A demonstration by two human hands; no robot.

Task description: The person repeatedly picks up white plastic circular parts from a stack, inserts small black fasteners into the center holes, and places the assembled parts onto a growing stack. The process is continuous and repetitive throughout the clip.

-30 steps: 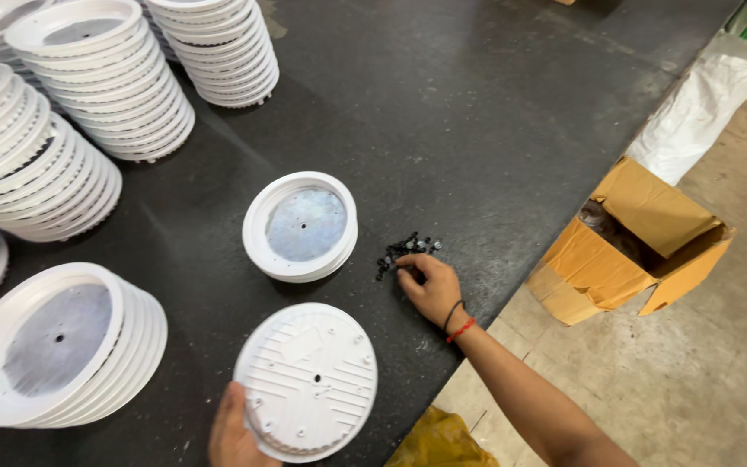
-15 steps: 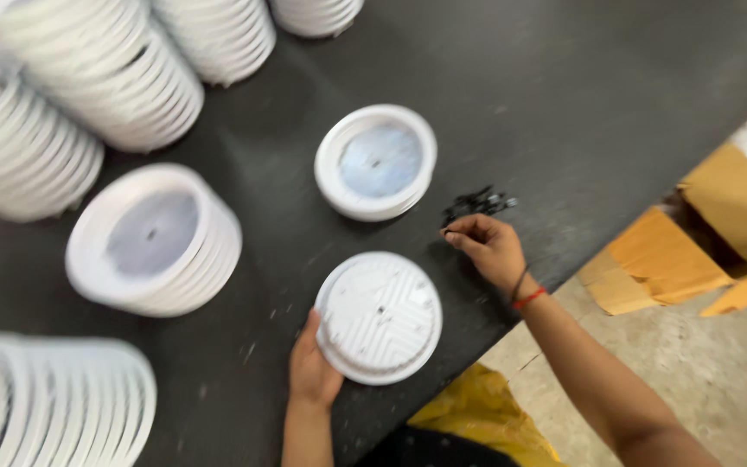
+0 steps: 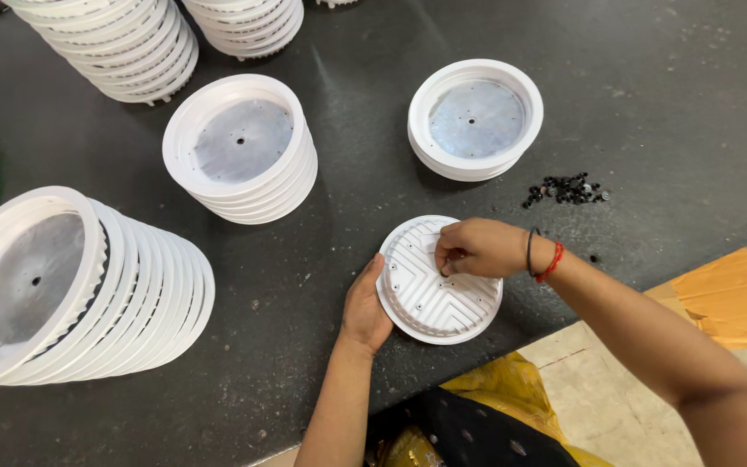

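- Left hand [image 3: 363, 304]: open palm braces the rim of a ribbed white disc [image 3: 430, 298] on the dark worktop [image 3: 667, 104].
- Right hand [image 3: 477, 248]: fingertips pinched over the disc's face; any held item not discernible.
- Small black screws [image 3: 568, 188]: heaped nearby.

My right hand [image 3: 475, 248] has left the little heap of black screws [image 3: 566, 188], now lying beyond my wrist, and come over the ribbed white disc [image 3: 438, 285], fingertips pinched on its face. My left hand [image 3: 365, 304] now braces its near edge.
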